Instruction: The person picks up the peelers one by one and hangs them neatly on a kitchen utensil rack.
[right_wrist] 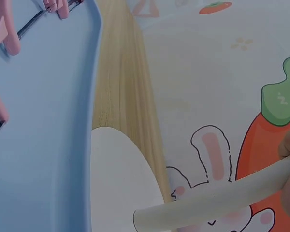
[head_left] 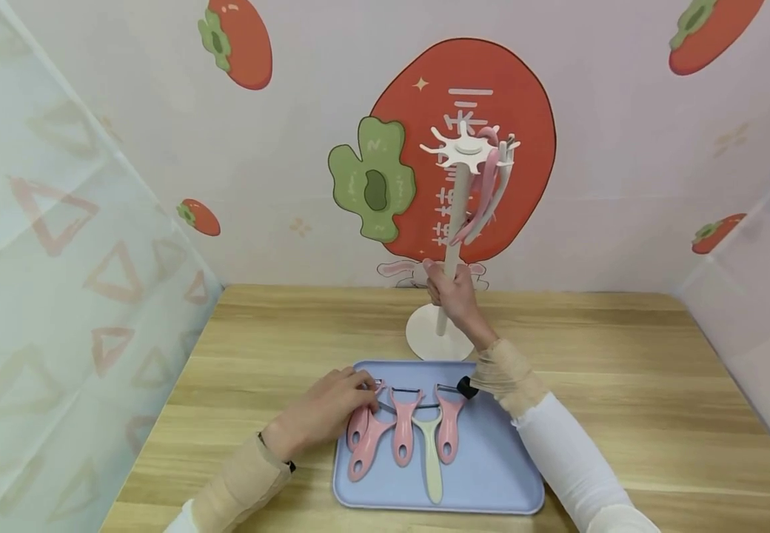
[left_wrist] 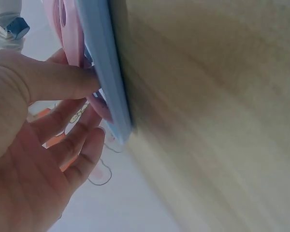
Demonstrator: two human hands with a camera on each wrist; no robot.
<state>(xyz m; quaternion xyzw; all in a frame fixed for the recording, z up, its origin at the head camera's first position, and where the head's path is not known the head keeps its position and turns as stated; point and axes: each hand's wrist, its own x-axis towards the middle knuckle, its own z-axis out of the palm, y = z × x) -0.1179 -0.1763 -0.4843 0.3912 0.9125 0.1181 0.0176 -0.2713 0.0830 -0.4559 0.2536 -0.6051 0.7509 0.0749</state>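
Observation:
My left hand is over the left side of a blue tray, palm down. Its thumb and fingers close round the head of the leftmost pink peeler; the left wrist view shows the thumb against the peeler beside the tray wall. My right hand grips the pole of a white rotating-top stand low down, behind the tray. Pink and pale peelers hang from the right side of its hooked top.
More pink peelers and a pale green peeler lie in the tray, handles toward me. The stand's round base is right behind the tray's far edge. A wall printed with persimmons rises at the back of the wooden table.

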